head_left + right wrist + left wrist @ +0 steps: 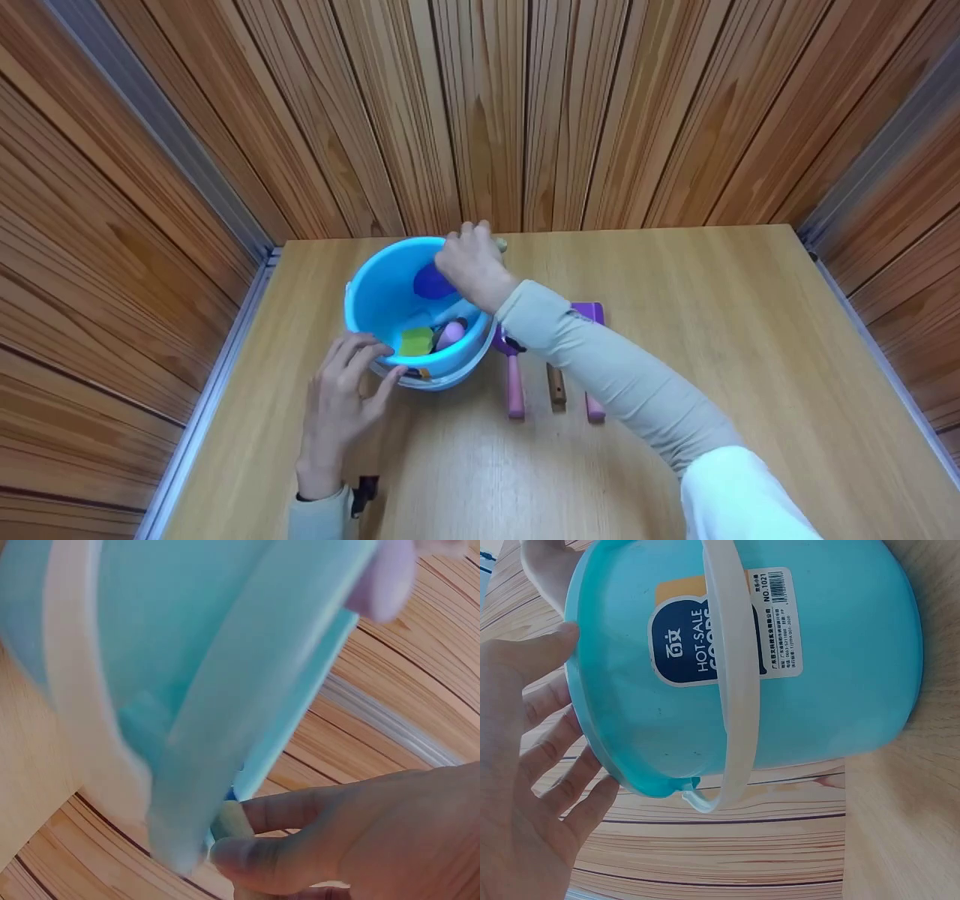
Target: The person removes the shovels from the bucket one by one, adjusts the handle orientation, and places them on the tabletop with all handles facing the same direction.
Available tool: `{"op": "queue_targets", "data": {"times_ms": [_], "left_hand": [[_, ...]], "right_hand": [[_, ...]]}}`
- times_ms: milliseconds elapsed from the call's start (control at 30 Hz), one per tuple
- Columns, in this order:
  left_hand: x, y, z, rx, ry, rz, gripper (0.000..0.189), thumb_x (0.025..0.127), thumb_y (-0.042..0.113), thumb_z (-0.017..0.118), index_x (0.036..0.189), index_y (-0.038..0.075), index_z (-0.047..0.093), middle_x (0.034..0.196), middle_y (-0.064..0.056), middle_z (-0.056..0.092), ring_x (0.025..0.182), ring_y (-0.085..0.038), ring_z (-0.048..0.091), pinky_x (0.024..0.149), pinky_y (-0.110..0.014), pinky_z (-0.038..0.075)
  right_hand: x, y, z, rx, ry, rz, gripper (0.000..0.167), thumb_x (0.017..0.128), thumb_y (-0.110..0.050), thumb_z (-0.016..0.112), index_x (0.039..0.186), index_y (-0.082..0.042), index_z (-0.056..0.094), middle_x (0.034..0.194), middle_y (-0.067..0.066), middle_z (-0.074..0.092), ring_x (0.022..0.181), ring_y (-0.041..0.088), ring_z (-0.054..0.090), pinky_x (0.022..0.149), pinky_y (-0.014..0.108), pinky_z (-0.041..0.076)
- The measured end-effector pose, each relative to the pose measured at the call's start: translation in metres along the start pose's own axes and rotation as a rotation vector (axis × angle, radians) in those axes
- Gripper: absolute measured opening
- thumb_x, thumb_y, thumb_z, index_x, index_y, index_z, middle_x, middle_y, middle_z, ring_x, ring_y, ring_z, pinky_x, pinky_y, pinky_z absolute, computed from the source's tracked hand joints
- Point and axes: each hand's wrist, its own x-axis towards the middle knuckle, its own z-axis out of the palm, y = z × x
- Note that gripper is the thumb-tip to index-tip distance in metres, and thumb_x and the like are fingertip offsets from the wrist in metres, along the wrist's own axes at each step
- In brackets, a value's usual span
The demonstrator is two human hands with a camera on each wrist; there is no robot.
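Observation:
A light blue bucket [442, 367] stands on the table with its white handle [739, 682] hanging down the near side. My left hand [341, 394] holds its near left rim, with fingers over the edge and thumb outside. My right hand [476, 266] is at the far right rim, pinching the pale handle [234, 819] of a toy tool. A dark blue rounded piece [433, 282] shows below that hand inside the bucket; its join to the handle is hidden. In the bucket's bottom lie a yellow-green piece [416, 342] and a lilac rounded piece [451, 334].
Right of the bucket lie a pink-handled tool [515, 386], a brown handle [556, 386] and a purple tool [592, 311] with a pink handle, partly covered by my right forearm. Wood-panelled walls [480, 112] enclose the table [712, 315] at the back and sides.

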Motion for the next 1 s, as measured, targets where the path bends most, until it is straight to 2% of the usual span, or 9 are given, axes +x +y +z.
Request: {"op": "queue_targets", "data": {"times_ms": [167,333,467,600,700,867,1000], "left_hand": [[0.001,0.0,0.001,-0.002,-0.002,0.0,0.03,0.089,0.028,0.089,0.115,0.017,0.078,0.118,0.0,0.073,0.117,-0.011,0.063,0.095,-0.042,0.064],[0.002,0.0,0.0,-0.014,0.005,0.008,0.03,0.089,0.026,0.089,0.116,0.018,0.077,0.119,0.002,0.072,0.116,-0.013,0.064,0.095,-0.043,0.065],[0.001,0.0,0.0,-0.012,0.007,0.007,0.031,0.088,0.025,0.09,0.116,0.018,0.078,0.12,0.004,0.072,0.118,-0.01,0.063,0.095,-0.042,0.064],[-0.001,-0.001,-0.001,-0.004,0.009,0.004,0.034,0.085,0.024,0.093,0.115,0.017,0.078,0.119,0.003,0.073,0.118,-0.009,0.063,0.094,-0.042,0.064],[-0.002,-0.002,-0.001,0.009,0.004,0.007,0.034,0.085,0.024,0.093,0.115,0.015,0.078,0.119,0.001,0.073,0.117,-0.01,0.063,0.099,-0.032,0.062],[-0.002,-0.002,-0.001,0.015,0.0,0.005,0.033,0.087,0.026,0.091,0.115,0.015,0.078,0.12,0.002,0.072,0.118,-0.011,0.063,0.104,-0.023,0.056],[-0.001,-0.002,-0.001,0.011,0.005,0.004,0.033,0.086,0.026,0.092,0.115,0.016,0.078,0.119,0.003,0.073,0.117,-0.012,0.064,0.103,-0.026,0.057]], "right_hand": [[-0.013,0.015,0.003,0.064,0.059,0.024,0.028,0.098,-0.027,0.078,0.118,-0.008,0.078,0.099,0.012,0.075,0.086,0.027,0.069,0.076,0.039,0.066],[-0.027,0.03,0.009,0.197,0.08,0.044,0.028,0.097,-0.026,0.08,0.118,-0.007,0.078,0.099,0.014,0.075,0.078,0.027,0.069,0.07,0.037,0.065],[-0.041,0.042,0.014,0.374,0.075,0.05,0.027,0.095,-0.017,0.082,0.118,-0.005,0.078,0.102,0.017,0.076,0.075,0.027,0.066,0.069,0.038,0.063],[-0.055,0.053,0.022,0.591,0.056,0.064,0.021,0.093,-0.005,0.081,0.112,-0.001,0.077,0.095,0.016,0.074,0.072,0.027,0.063,0.059,0.033,0.054],[-0.066,0.059,0.028,0.707,0.039,0.098,0.019,0.094,-0.003,0.079,0.113,-0.002,0.077,0.093,0.014,0.074,0.073,0.026,0.064,0.056,0.03,0.048],[-0.083,0.066,0.04,0.783,0.047,0.149,0.019,0.094,-0.002,0.075,0.113,-0.002,0.078,0.097,0.014,0.077,0.075,0.025,0.066,0.058,0.031,0.05],[-0.096,0.071,0.053,0.846,0.055,0.181,0.019,0.094,0.0,0.073,0.112,-0.003,0.078,0.097,0.013,0.077,0.073,0.024,0.064,0.06,0.031,0.05]]}}
